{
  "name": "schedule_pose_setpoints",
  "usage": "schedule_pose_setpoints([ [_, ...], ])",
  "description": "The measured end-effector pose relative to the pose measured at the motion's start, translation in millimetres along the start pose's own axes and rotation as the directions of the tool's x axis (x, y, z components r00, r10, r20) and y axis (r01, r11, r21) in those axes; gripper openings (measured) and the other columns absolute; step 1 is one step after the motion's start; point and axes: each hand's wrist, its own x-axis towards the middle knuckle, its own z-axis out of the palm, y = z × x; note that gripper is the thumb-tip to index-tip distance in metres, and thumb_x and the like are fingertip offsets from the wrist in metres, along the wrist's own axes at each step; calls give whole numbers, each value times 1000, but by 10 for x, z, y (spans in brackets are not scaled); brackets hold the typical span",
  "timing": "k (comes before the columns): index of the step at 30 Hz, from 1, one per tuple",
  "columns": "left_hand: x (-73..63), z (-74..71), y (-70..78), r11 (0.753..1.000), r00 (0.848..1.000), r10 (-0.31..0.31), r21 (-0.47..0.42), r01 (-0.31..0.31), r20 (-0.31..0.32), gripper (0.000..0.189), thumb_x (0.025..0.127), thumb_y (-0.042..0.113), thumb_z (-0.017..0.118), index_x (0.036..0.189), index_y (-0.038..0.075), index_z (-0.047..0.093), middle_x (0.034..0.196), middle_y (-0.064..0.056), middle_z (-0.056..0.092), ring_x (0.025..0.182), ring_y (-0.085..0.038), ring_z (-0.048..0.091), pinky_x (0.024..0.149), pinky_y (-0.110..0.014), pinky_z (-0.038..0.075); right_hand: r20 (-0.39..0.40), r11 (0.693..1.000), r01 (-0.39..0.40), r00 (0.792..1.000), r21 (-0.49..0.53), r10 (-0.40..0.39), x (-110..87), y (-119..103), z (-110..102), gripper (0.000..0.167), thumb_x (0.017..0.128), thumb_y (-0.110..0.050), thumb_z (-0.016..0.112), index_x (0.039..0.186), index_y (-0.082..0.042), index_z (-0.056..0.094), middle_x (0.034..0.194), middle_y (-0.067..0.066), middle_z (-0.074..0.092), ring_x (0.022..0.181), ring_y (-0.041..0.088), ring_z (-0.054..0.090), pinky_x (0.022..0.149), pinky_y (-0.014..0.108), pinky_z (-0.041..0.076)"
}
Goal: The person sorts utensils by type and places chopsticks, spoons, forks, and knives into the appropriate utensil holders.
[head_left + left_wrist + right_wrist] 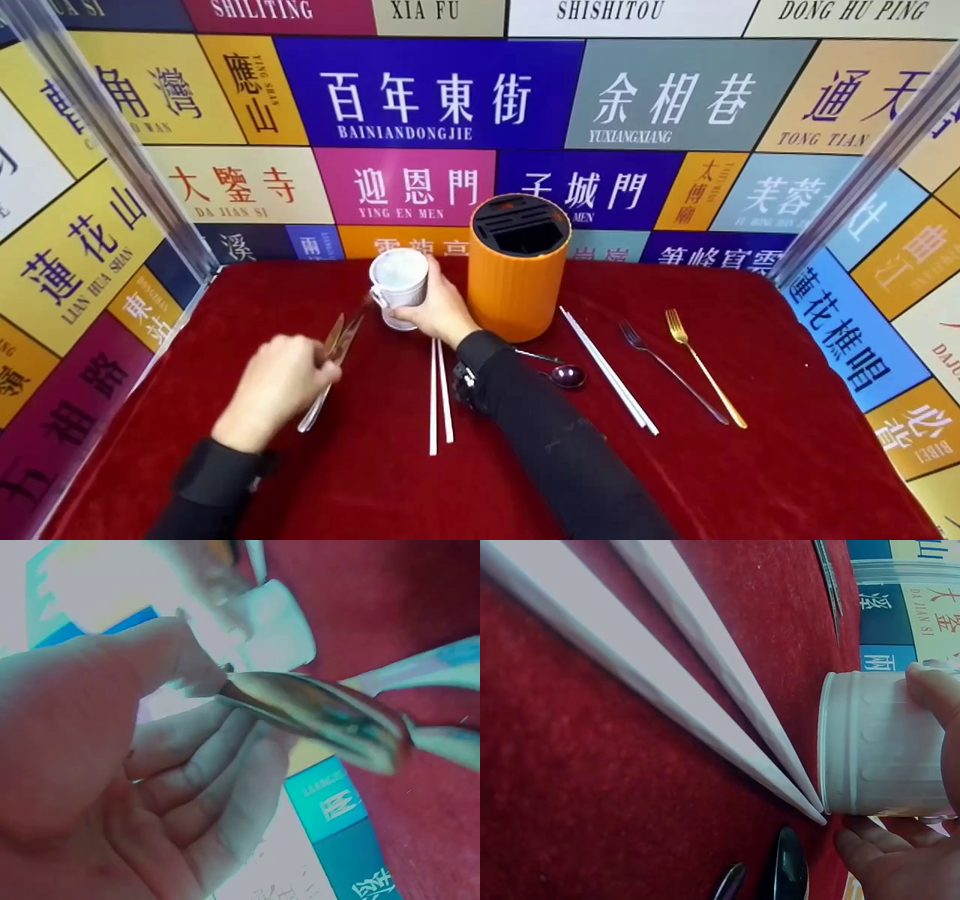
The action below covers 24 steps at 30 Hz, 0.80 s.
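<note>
My left hand pinches a shiny metal knife between thumb and forefinger; the other fingers hang loosely beneath it. That knife blurs in the left wrist view. Beside it in the head view is a second, silver knife, partly hidden by the hand. My right hand grips a white cup round its right side, with the cup's handle toward the left. Whether the cup's base touches the cloth, I cannot tell. Two white chopsticks lie with their thin tips close to the cup's base.
An orange ribbed holder with a black slotted top stands right of the cup. Beyond lie a dark spoon, pale chopsticks, a dark fork and a gold fork. Sign-printed panels enclose the red cloth.
</note>
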Motion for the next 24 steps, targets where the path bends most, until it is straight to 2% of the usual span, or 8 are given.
schedule_pose_setpoints([
  [4, 111, -150, -13, 996, 997, -23, -87, 16, -79, 14, 92, 21, 76, 84, 13, 84, 77, -5, 78, 66, -28, 67, 65, -48, 54, 4, 1000, 0, 1000, -5, 0, 12, 29, 10, 123, 82, -36, 99, 175, -19, 21, 165, 14, 56, 147, 32, 60, 128, 42, 46],
  [8, 271, -200, 10, 982, 988, -67, -182, 41, -140, 21, 96, 20, 76, 105, 4, 87, 96, -15, 85, 83, -34, 76, 78, -53, 62, 5, 1000, -6, 1000, -5, 6, 15, 53, 19, 124, 82, -38, 99, 176, -21, 20, 167, 13, 55, 148, 31, 59, 129, 41, 45],
  [11, 414, -207, 52, 969, 980, -88, -245, 43, -176, 27, 96, 18, 76, 113, 0, 85, 106, -19, 85, 92, -36, 79, 86, -54, 65, -2, 1000, 2, 1000, -3, -2, 12, 60, 23, 124, 82, -37, 99, 176, -20, 21, 167, 13, 55, 148, 32, 60, 128, 42, 45],
  [16, 686, -255, 152, 946, 960, -104, -323, 15, -260, 25, 94, 15, 74, 111, 1, 86, 104, -19, 85, 86, -33, 79, 80, -47, 64, -8, 1000, 19, 1000, -4, -19, -3, 52, 22, 121, 82, -36, 99, 175, -18, 23, 164, 14, 57, 146, 32, 61, 127, 42, 47],
  [19, 858, -319, 218, 938, 941, -123, -347, 7, -315, 23, 93, 17, 75, 107, 3, 87, 102, -17, 85, 88, -32, 79, 83, -45, 63, -9, 1000, 21, 1000, 2, -21, -9, 45, 17, 120, 83, -35, 99, 174, -18, 24, 164, 14, 57, 145, 32, 61, 127, 43, 47],
  [24, 1101, -388, 332, 922, 915, -164, -388, 9, -369, 23, 94, 21, 75, 108, 7, 88, 102, -13, 86, 89, -29, 80, 83, -39, 60, -8, 1000, 27, 1000, 8, -27, -8, 41, 21, 119, 83, -33, 99, 174, -17, 23, 164, 15, 56, 146, 33, 60, 128, 43, 46],
])
